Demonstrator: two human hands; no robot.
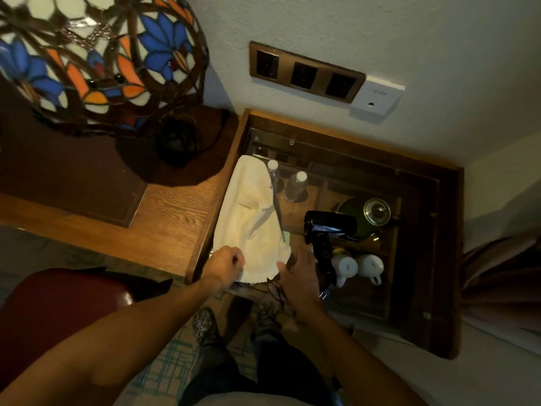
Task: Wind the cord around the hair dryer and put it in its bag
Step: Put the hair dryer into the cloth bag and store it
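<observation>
A cream cloth bag (251, 227) lies flat on the glass-topped side table (415, 288), its mouth toward me. My left hand (224, 263) pinches the near left edge of the bag's opening. My right hand (301, 273) holds the near right edge, fingers partly spread. The black hair dryer (326, 230) lies just right of the bag, barrel across and handle pointing toward me. Its dark cord looks wrapped along the handle, and the plug (325, 293) sticks out at the table's near edge. A black drawstring (275, 288) hangs from the bag's mouth.
Two water bottles (295, 184), a dark kettle (369, 215) and two white cups (358, 266) stand beside and behind the dryer. A stained-glass lamp (96, 60) sits on the wooden desk (172, 224) at left. Wall sockets (304, 74) are above. A red chair (58, 312) stands lower left.
</observation>
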